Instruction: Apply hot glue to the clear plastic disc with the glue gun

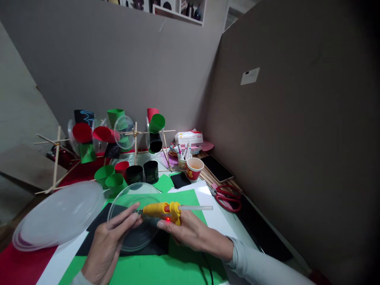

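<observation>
Right hand (190,229) fingers clamped on yellow glue gun (162,210), nozzle pointing 9 o'clock over clear plastic lid (130,233), left hand (111,241) fingers pinched on lid rim, red scissors (227,198) at 2 o'clock.

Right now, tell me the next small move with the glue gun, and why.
Probably lower the nozzle of the yellow glue gun onto the clear plastic lid. The right hand holds the gun pointing left, its red light lit and a stick loaded; the left hand steadies the lid right under the tip.
</observation>
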The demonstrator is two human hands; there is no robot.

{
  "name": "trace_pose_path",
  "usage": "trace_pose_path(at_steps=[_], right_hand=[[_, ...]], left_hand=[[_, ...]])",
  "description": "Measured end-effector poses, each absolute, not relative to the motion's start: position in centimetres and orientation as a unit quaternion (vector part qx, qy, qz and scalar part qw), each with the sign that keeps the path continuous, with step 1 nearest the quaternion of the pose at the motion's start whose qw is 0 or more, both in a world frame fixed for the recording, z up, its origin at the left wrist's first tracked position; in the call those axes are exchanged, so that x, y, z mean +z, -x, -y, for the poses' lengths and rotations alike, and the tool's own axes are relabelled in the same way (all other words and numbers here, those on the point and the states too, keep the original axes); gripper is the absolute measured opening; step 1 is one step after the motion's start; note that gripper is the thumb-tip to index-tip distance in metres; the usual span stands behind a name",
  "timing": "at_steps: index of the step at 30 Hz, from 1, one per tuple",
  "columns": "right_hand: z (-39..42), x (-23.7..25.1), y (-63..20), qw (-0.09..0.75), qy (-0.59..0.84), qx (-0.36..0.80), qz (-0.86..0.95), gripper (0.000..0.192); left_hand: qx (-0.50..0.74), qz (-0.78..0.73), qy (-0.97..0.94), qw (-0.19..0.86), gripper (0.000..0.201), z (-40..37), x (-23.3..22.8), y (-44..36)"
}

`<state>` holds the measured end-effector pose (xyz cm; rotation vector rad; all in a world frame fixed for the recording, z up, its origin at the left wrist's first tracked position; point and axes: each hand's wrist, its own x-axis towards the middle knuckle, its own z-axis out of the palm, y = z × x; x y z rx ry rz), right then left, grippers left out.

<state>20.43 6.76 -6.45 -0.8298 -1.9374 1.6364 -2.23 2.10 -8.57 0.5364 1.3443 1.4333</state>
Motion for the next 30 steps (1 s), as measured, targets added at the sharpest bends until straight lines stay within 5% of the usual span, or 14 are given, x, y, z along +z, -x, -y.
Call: trace_pose_path(at_steps=[12, 30], right_hand=[[-6.9, -5.9, -20.2, 0.245, 0.271, 0.613, 0.701, 0.05], [-7.0, -6.9, -20.7, 0.227, 0.278, 0.606, 0.71, 0.044]], left_hand=[[0.585, -0.574, -0.22, 0.529, 0.054, -2.3, -9.1, 2.5], [0.585, -0.572, -0.22, 0.531, 0.05, -2.1, -8.7, 2.3]])
